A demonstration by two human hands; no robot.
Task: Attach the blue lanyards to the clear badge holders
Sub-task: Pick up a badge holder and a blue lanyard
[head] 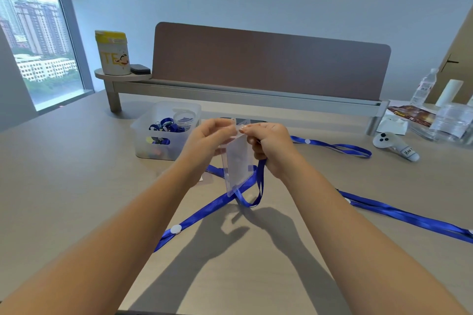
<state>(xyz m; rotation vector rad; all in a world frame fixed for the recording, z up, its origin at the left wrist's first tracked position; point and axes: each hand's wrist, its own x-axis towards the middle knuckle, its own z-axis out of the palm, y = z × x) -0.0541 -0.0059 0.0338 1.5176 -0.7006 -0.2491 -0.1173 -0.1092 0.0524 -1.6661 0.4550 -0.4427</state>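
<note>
Together, both hands' fingers pinch the clear badge holder (236, 163), blue lanyard (259, 181) seemingly trailing beneath.

Two bare forearms enter from the bottom corners of the frame and run to two bare hands, the left hand (207, 140) and the right hand (268, 146). No sleeve shows on either arm up to the edge of the picture. No watch, bracelet or band shows on either wrist, and no ring can be seen on the fingers that are visible. No gloves are worn. The forearms look smooth, with no visible marks or tattoos. On the right hand a fingernail (242, 130) shows pale and short; whether it is painted cannot be told. The rest of the person lies outside the view
</note>
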